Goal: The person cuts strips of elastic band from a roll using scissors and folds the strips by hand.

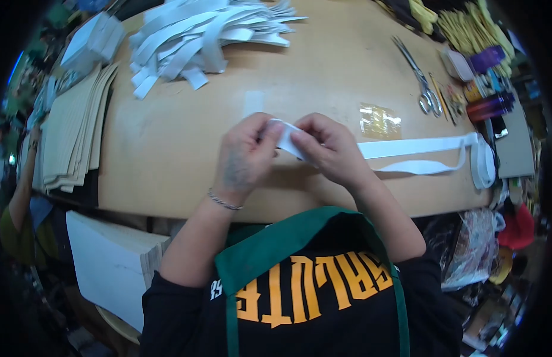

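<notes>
A white strip (287, 138) is pinched between my two hands over the middle of the table. My left hand (247, 149) grips its left end, thumb on top. My right hand (331, 146) holds it a little to the right, thumb pressed on the strip. From beside my right hand a long white band (416, 146) runs right across the table to a loose roll (482, 162); whether it joins the held piece is hidden by the hand. A small pale rectangle (253, 103) lies just beyond my left hand.
A heap of white strips (210, 38) lies at the back left of the table (323, 65). Brown sheets (74, 131) are stacked at the left. Scissors (427, 98), a yellowish clear packet (380, 121) and a purple bottle (490, 107) are at the right. A person's arm (23, 178) shows far left.
</notes>
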`<act>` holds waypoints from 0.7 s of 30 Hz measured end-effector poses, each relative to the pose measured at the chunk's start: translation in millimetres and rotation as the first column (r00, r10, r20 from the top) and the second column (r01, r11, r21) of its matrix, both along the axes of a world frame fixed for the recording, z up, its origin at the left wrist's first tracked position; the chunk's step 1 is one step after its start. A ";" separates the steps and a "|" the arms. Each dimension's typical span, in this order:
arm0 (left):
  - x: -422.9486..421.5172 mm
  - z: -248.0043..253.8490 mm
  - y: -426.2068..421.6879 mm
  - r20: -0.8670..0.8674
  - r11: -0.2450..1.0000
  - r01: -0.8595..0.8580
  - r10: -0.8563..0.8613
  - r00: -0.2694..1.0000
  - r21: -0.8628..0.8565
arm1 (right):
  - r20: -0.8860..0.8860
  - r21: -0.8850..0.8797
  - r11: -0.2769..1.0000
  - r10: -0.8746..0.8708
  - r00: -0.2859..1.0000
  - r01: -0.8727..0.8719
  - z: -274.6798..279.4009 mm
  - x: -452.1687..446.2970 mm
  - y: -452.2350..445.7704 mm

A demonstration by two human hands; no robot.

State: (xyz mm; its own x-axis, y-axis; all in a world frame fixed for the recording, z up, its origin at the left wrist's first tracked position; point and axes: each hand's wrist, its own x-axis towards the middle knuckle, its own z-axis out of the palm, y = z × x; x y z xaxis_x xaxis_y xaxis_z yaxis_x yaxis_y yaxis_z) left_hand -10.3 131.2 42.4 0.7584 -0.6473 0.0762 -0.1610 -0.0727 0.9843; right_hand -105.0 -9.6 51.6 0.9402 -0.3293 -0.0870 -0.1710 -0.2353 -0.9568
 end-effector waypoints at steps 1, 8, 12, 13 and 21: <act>5.1 -0.8 0.1 -0.016 1.000 -0.011 0.011 1.000 -0.010 | -0.057 -0.005 1.000 0.019 0.998 -0.019 9.1 -1.5 -1.4; 45.1 -19.9 -0.7 -0.320 0.973 -0.232 0.214 0.923 -0.020 | -0.296 -0.233 0.936 0.190 0.936 -0.264 48.9 -62.0 -92.5; 50.8 -26.7 -5.2 -0.287 0.955 -0.294 0.290 0.913 0.030 | -0.233 -0.033 0.991 0.120 0.965 -0.132 58.7 -107.6 -166.0; 50.9 -27.3 -7.3 -0.284 0.956 -0.290 0.291 0.914 0.044 | -0.266 0.004 0.995 0.092 0.960 -0.095 60.0 -117.0 -182.4; 19.2 -34.4 -33.7 -0.246 0.978 -0.208 0.209 0.947 0.032 | -0.577 -0.333 0.942 -0.229 0.784 0.030 40.9 -148.4 -292.4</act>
